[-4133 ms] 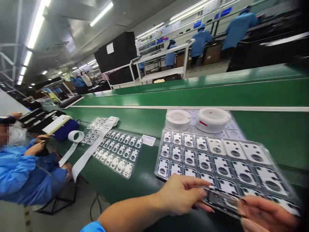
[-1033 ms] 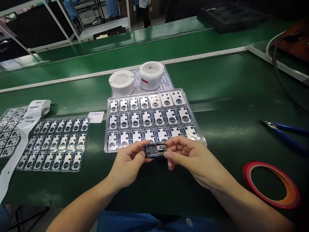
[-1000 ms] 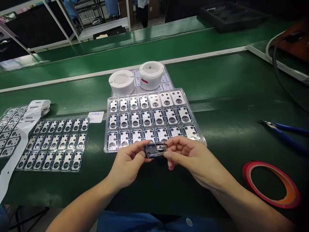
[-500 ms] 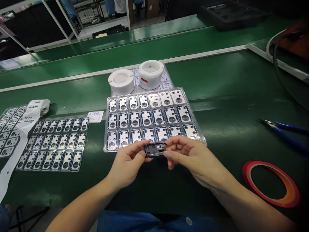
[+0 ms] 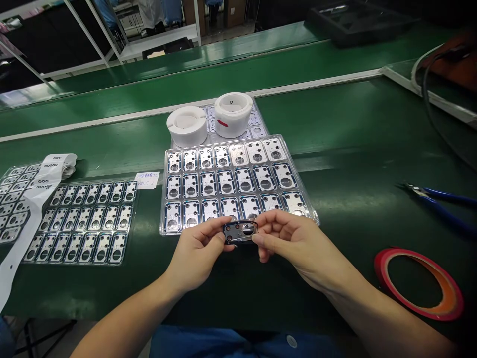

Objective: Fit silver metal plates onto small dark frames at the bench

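Between my two hands is a small flat metal plate (image 5: 238,230) with rounded ends, a large round hole and several small ones. My left hand (image 5: 199,251) pinches its left end between thumb and fingers. At the other end, my right hand (image 5: 285,238) grips with thumb and forefinger, the other fingers curled behind. Just beyond lies a clear plastic tray (image 5: 162,219) with rows of similar silver plates edged in blue. The plate is held over this tray's near edge, tilted toward me.
Two white tape rolls (image 5: 187,127) stand on another tray behind. At left, a second tray of plates (image 5: 87,219) lies beside a loose white label strip (image 5: 28,223) and a handwritten note (image 5: 146,181). Blue-handled pliers (image 5: 439,201) and red tape (image 5: 382,271) lie right.
Both hands keep almost the same position, still holding the plate. In the background, a person's clothing has shifted to the left behind the shelving.
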A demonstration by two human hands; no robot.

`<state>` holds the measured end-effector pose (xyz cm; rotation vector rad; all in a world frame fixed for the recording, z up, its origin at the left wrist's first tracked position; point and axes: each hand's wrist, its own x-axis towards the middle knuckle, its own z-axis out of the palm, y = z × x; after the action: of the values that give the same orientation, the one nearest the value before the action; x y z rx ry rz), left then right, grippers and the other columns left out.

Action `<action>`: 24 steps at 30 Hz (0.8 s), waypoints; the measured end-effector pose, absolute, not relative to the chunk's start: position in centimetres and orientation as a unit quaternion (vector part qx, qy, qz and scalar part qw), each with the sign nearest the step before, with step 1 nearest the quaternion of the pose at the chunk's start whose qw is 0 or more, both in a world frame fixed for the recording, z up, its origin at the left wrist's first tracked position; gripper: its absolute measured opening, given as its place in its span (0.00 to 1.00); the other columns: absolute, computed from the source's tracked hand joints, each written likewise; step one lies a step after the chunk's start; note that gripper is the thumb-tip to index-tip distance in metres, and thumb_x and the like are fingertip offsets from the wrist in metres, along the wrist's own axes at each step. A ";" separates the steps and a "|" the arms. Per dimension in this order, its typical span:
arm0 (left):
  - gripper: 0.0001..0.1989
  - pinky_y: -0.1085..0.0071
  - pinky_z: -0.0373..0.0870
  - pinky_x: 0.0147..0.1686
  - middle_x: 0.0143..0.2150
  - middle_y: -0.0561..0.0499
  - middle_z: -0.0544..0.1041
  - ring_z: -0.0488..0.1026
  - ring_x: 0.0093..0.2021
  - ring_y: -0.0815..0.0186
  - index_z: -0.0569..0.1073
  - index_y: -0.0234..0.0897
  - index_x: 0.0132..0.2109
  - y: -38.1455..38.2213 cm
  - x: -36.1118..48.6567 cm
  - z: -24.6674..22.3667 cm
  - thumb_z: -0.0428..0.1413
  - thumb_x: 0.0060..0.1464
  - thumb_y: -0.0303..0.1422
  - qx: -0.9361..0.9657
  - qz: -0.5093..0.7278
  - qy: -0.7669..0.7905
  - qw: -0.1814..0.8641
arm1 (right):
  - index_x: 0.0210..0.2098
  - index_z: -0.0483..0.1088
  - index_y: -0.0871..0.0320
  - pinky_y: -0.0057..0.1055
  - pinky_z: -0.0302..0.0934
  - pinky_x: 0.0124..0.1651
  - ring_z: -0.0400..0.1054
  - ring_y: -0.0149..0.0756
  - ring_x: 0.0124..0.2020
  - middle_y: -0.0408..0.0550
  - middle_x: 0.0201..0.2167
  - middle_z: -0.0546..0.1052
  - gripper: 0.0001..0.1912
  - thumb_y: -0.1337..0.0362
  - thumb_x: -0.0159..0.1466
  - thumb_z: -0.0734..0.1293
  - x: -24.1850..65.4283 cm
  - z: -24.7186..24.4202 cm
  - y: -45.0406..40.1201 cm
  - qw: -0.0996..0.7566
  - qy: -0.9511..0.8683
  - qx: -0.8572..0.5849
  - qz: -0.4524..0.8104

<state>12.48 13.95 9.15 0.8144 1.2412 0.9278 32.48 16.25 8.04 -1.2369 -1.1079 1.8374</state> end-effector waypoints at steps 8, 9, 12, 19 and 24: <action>0.13 0.77 0.82 0.38 0.41 0.53 0.84 0.80 0.38 0.69 0.82 0.37 0.48 14.0 12.4 9.2 0.61 0.55 0.27 0.355 0.408 0.540 0.645 | 0.37 0.71 0.59 0.23 0.69 0.29 0.72 0.28 0.23 0.40 0.23 0.75 0.13 0.60 0.58 0.76 32.5 8.1 16.3 0.323 -0.426 -0.471 0.702; 0.13 0.77 0.82 0.38 0.41 0.53 0.84 0.80 0.38 0.69 0.82 0.38 0.48 14.0 12.4 9.2 0.61 0.55 0.27 0.354 0.409 0.540 0.646 | 0.37 0.71 0.59 0.23 0.69 0.29 0.72 0.28 0.23 0.40 0.23 0.75 0.13 0.61 0.59 0.76 32.5 8.1 16.3 0.325 -0.426 -0.470 0.702; 0.13 0.78 0.82 0.38 0.39 0.54 0.84 0.80 0.37 0.70 0.82 0.38 0.47 14.1 12.5 9.2 0.61 0.55 0.26 0.346 0.411 0.539 0.648 | 0.37 0.71 0.59 0.22 0.68 0.28 0.72 0.28 0.23 0.39 0.23 0.74 0.13 0.61 0.58 0.76 32.4 8.0 16.4 0.326 -0.423 -0.469 0.704; 0.13 0.78 0.82 0.37 0.38 0.53 0.84 0.79 0.36 0.70 0.83 0.39 0.46 14.1 12.5 9.1 0.63 0.53 0.27 0.337 0.412 0.540 0.652 | 0.37 0.71 0.59 0.22 0.69 0.28 0.72 0.28 0.23 0.39 0.23 0.75 0.12 0.62 0.59 0.75 32.3 8.2 16.3 0.320 -0.432 -0.470 0.700; 0.13 0.76 0.82 0.37 0.39 0.51 0.84 0.79 0.37 0.69 0.83 0.39 0.47 14.0 12.5 9.0 0.65 0.52 0.32 0.334 0.411 0.542 0.653 | 0.38 0.70 0.59 0.22 0.69 0.29 0.73 0.28 0.23 0.39 0.24 0.75 0.12 0.62 0.60 0.74 32.4 8.2 16.2 0.318 -0.437 -0.470 0.698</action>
<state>12.47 14.04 8.96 0.7569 1.2300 0.9333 32.42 16.20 8.18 -1.2378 -1.1493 1.8358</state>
